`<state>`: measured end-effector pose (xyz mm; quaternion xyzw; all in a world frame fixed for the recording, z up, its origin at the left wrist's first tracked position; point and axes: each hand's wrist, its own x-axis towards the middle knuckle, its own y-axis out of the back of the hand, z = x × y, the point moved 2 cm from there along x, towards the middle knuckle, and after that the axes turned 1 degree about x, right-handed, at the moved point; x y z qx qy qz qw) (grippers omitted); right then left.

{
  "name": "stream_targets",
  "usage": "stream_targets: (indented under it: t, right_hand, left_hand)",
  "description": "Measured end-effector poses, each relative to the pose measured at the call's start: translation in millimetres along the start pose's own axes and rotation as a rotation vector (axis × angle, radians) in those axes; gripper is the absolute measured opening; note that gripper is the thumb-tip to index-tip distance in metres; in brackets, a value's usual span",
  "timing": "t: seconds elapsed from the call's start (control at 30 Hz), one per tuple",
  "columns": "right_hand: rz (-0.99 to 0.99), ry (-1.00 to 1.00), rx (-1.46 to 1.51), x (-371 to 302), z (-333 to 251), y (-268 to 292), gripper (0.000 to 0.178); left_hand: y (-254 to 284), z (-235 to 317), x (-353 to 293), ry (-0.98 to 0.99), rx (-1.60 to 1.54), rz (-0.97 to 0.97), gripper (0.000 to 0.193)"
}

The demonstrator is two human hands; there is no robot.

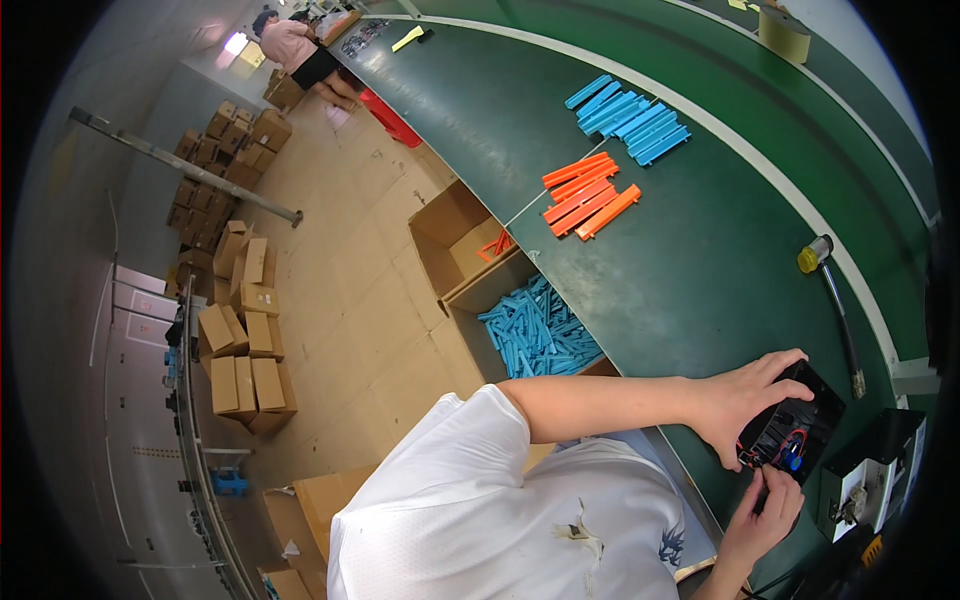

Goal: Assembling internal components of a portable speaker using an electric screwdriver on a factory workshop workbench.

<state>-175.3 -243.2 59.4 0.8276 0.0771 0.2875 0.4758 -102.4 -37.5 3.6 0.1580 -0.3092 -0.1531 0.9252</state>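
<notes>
On the green bench at the right lies an open black plastic housing with red and dark wires and a small blue part inside. My left hand is wrapped over its near-left side, thumb and fingers gripping the edges. At the housing's lower corner, my right hand has thumb and fingers pinched together by the wires; what sits between the fingertips is too small to make out. A hammer with a yellow-and-metal head and dark handle rests just beyond the housing.
Blue plastic strips and orange plastic strips lie farther along the bench. Below its edge stand cartons, one full of blue strips. A black-and-metal device is right of my right hand. Far off, another person stands at the bench.
</notes>
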Motion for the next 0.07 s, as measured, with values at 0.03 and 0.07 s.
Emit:
stream_targets:
  t: [0.03, 0.07]
  right_hand:
    - [-0.008, -0.009, 0.001, -0.3, 0.2, 0.1, 0.014]
    - [-0.017, -0.021, -0.003, -0.7, -0.1, 0.9, 0.013]
  left_hand:
    - [0.5, 0.1, 0.0, -0.002, -0.006, 0.0, 0.127]
    - [0.6, 0.2, 0.4, -0.006, -0.013, 0.001, 0.127]
